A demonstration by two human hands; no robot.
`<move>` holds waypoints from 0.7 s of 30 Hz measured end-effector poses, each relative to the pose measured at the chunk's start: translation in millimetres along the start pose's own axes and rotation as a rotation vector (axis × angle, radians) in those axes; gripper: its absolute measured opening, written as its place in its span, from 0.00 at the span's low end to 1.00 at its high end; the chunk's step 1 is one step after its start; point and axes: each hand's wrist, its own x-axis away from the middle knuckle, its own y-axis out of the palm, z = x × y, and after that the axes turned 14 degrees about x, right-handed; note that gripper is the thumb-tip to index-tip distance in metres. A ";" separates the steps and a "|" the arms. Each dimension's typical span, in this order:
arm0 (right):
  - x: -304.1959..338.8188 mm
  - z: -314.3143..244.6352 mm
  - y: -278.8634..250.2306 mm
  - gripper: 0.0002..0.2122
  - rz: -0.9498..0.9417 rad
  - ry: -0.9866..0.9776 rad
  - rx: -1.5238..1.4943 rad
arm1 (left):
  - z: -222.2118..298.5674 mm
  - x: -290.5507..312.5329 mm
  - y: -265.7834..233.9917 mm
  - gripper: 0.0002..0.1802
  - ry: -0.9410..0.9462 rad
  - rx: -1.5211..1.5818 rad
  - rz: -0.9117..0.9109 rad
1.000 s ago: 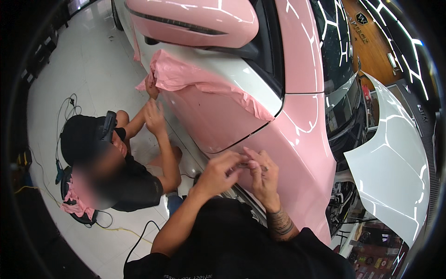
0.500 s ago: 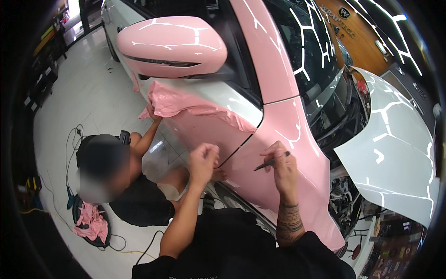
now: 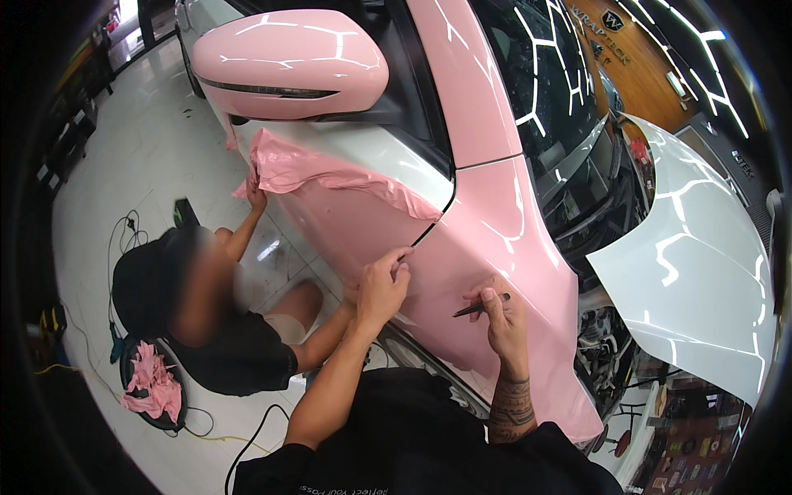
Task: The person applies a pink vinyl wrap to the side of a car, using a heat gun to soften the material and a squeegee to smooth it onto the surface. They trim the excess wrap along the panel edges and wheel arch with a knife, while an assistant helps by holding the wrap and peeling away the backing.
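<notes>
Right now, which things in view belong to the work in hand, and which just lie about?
Seemingly in use:
slim dark tool in the right hand
pink car panel near the left hand
loose pink film at a co-worker's hand

Seemingly lying about:
pink scraps in a black tub
black cable

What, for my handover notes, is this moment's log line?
left hand: near panel seam | right hand: holding dark slim tool | co-worker's hand: at loose pink film

Free room separates the hands [image 3: 384, 290]; a co-worker's arm [image 3: 325, 337] blocks left.
</notes>
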 end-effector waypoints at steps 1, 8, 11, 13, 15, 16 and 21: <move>-0.4 -0.2 1.3 0.15 -0.006 -0.004 -0.003 | 1.5 -0.5 -0.1 0.14 -0.008 -0.003 -0.001; -5.1 0.6 8.3 0.11 -0.059 -0.122 0.010 | 19.3 21.3 -3.4 0.11 0.039 0.020 -0.085; -4.9 -6.7 12.3 0.08 -0.082 -0.152 0.043 | 24.2 35.3 -3.7 0.10 -0.009 0.059 -0.121; -1.8 -7.3 14.3 0.07 -0.089 -0.142 0.019 | 23.1 41.6 -7.1 0.10 0.001 0.060 -0.112; -1.4 -6.7 11.5 0.07 -0.106 -0.150 0.017 | 19.3 40.8 -12.1 0.10 0.047 0.057 -0.090; -2.0 -3.9 6.4 0.07 -0.108 -0.152 0.027 | 30.2 38.6 -14.8 0.10 0.032 0.041 -0.093; -12.0 -6.0 -4.6 0.06 -0.098 -0.133 0.020 | 53.8 43.0 -27.9 0.08 0.155 0.019 0.010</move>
